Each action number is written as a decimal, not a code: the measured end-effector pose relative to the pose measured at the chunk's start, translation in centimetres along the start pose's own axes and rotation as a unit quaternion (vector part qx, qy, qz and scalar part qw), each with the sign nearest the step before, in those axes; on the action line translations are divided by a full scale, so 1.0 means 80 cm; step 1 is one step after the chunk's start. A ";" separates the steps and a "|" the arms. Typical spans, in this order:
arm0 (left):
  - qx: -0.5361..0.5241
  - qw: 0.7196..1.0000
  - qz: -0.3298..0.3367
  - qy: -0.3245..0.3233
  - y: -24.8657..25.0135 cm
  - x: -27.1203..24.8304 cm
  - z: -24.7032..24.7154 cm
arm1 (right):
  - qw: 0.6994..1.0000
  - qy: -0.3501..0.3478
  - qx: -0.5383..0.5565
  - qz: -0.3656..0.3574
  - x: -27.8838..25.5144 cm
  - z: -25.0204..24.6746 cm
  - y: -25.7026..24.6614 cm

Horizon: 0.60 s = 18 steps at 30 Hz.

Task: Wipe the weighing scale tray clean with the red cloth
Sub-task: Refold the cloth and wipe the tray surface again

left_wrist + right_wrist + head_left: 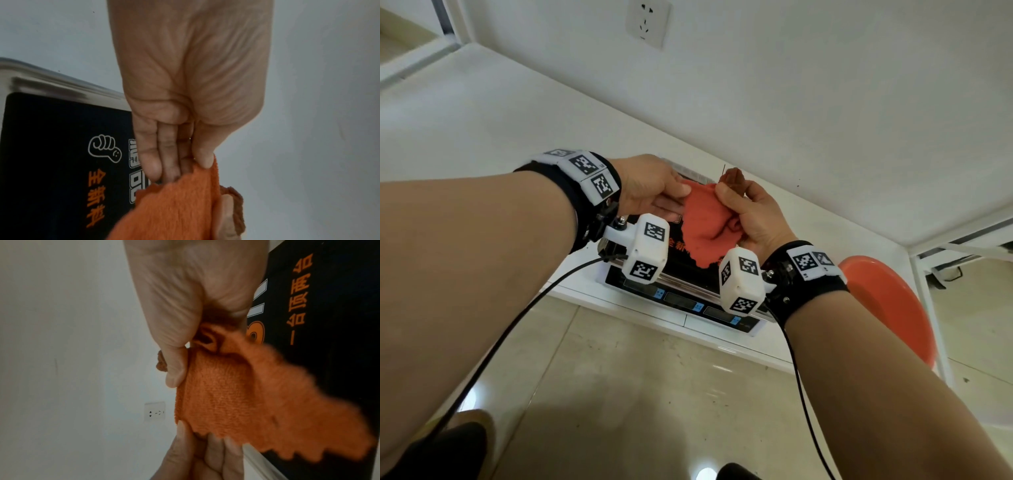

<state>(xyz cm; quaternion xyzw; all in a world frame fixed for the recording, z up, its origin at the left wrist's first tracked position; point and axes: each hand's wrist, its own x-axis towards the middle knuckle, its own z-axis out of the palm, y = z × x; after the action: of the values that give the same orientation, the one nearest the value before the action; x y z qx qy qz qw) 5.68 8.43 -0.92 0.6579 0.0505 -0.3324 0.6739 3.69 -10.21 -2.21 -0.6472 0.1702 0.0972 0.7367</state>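
The red cloth (705, 226) hangs above the weighing scale tray (678, 270), stretched between both hands. My left hand (654, 192) pinches its left edge between thumb and straight fingers. My right hand (750, 216) grips the bunched right part, with a darker corner sticking up past the thumb. In the left wrist view the left hand (185, 162) pinches the cloth (176, 207) above the black printed tray surface (51, 146) with a steel rim. In the right wrist view the right hand (185, 337) clutches the cloth (236, 394) beside the black tray (339, 321).
The scale's front display panel (681, 301) faces me at the edge of a white counter (482, 113). A wall socket (647, 20) sits on the wall behind. An orange stool (887, 301) stands at right. Cables run from both wrist cameras toward the tiled floor (637, 394).
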 end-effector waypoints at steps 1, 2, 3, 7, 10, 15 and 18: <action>-0.008 1.000 0.003 0.003 0.001 0.000 0.003 | 1.000 0.000 -0.013 0.006 0.000 0.000 0.000; -0.020 1.000 0.002 0.000 0.002 0.000 0.005 | 1.000 0.000 -0.023 0.013 0.000 0.001 0.001; -0.032 0.999 -0.002 -0.002 0.004 0.000 0.006 | 0.999 0.001 -0.025 0.020 -0.001 0.003 0.001; -0.030 0.999 -0.014 0.028 0.009 0.003 0.009 | 0.999 -0.007 -0.005 0.035 -0.002 0.005 0.000; -0.046 0.998 -0.011 0.047 0.011 0.007 0.005 | 0.999 -0.020 0.010 0.049 -0.001 0.001 -0.003; -0.060 0.996 0.040 -0.052 0.013 0.003 0.000 | 0.998 -0.015 -0.009 0.067 -0.002 0.003 0.002; -0.048 0.995 0.062 -0.059 0.013 0.000 0.005 | 0.997 -0.011 0.019 0.075 -0.003 0.011 0.001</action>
<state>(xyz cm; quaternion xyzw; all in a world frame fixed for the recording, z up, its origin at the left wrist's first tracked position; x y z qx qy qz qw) 6.07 7.92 -0.01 0.6059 -0.0142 -0.3254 0.7258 3.52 -9.33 -2.11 -0.6172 0.2117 0.1559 0.7416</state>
